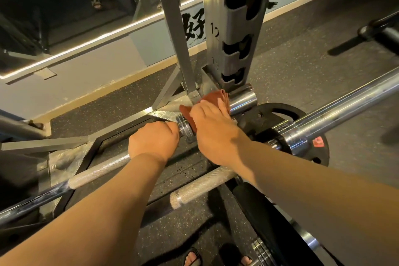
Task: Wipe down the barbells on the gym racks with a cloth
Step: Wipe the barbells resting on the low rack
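1. The left hand is clenched round the barbell shaft, just beside its collar.
2. The right hand curls over the rust-red cloth, holding it on the sleeve, low down and close to the rack upright.

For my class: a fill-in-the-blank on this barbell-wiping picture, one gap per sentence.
The reddish cloth lies under the person's ____.
The left hand grips the ____ just beside the cloth.
The topmost number on the rack upright is ____.
Missing words: right hand; barbell; 11.
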Demonstrator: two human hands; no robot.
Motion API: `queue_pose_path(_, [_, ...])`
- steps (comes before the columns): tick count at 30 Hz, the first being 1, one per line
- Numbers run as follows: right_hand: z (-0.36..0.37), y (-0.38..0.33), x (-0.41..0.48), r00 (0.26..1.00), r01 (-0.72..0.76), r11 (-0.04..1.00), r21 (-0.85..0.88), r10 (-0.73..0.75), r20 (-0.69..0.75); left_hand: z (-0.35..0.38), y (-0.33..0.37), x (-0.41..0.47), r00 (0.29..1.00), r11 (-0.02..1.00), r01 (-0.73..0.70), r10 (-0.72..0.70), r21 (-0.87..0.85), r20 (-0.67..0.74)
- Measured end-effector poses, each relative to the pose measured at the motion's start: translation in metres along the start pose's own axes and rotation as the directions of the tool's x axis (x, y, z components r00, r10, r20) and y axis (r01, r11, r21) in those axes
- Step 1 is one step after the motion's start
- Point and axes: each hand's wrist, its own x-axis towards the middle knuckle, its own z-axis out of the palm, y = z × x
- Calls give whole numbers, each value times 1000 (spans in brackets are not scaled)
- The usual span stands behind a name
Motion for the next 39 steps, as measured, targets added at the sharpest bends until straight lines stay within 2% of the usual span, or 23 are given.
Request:
queue_pose_path(1, [-7, 3, 0, 998, 41, 999, -13, -40, 39, 0, 0, 0, 1000, 1000, 2, -2, -1, 0])
queue_pose_path(3, [-23, 23, 1, 997, -29, 1000, -6, 30, 74, -1, 0, -1, 1000, 1000, -8, 8, -13, 2])
queue_pose_path(7, [-43, 70, 8, 957, -211, 968, 136, 233, -171, -1, 0, -2, 999, 999, -37, 37, -12, -18])
queue_pose_path(8, [-42, 69, 11, 942, -265, 957, 122, 283, -178, -1, 0, -2, 999, 999, -38, 38, -4, -20])
queue_pose_path(10, [-33, 52, 17, 921, -374, 927, -33, 367, -134, 0, 0, -1, 1000, 1000, -23, 23, -6, -13])
queue_pose_path(12, [-17, 20, 15, 945, -320, 942, -99, 310, -108, 0, 0, -1, 1000, 1000, -4, 4, -6, -9])
queue_pose_path(15, [10, -14, -4, 987, -103, 994, 33, 106, -120, 0, 1, -1, 1000, 1000, 8, -8, 9, -10])
queue_pose_path(18, [0, 1, -7, 998, -31, 988, 149, 40, -55, -2, 3, -2, 1000, 1000, -1, 1, 9, -13])
queue_pose_path(20, [-13, 28, -1, 995, -90, 985, 150, 97, -35, -3, 2, -3, 1000, 1000, -3, 3, -6, -13])
queue_pose_path(23, [-23, 62, 7, 944, -264, 952, 153, 287, -160, -2, 2, -2, 1000, 1000, 1, -1, -17, -8])
queue_pose_path(25, [-21, 53, 9, 908, -339, 927, 158, 367, -204, -2, 1, -2, 1000, 1000, -2, 2, -20, -1])
queue_pose_path(28, [-10, 13, 4, 878, -403, 888, 223, 444, -179, -1, 0, -1, 1000, 1000, -9, 9, -19, 4])
queue_pose_path(30, [8, -18, -8, 931, -296, 919, 261, 339, -137, 0, 0, 0, 1000, 1000, 0, 0, -10, 4])
queue_pose_path(32, [21, -36, -19, 979, -176, 969, 172, 191, -70, 1, 1, 0, 1000, 1000, 11, -11, -16, 10])
queue_pose_path(35, [16, -14, -20, 989, -83, 995, -60, 75, -126, -1, 0, -1, 1000, 1000, 10, -10, -27, 16])
queue_pose_path(37, [6, 4, -17, 998, -4, 968, -251, -13, -69, -2, 0, -1, 1000, 999, 10, -9, -39, 21])
queue_pose_path(39, [-2, 16, -9, 999, 21, 976, -216, -13, 39, -3, 0, 0, 1000, 999, -2, 3, -37, 22])
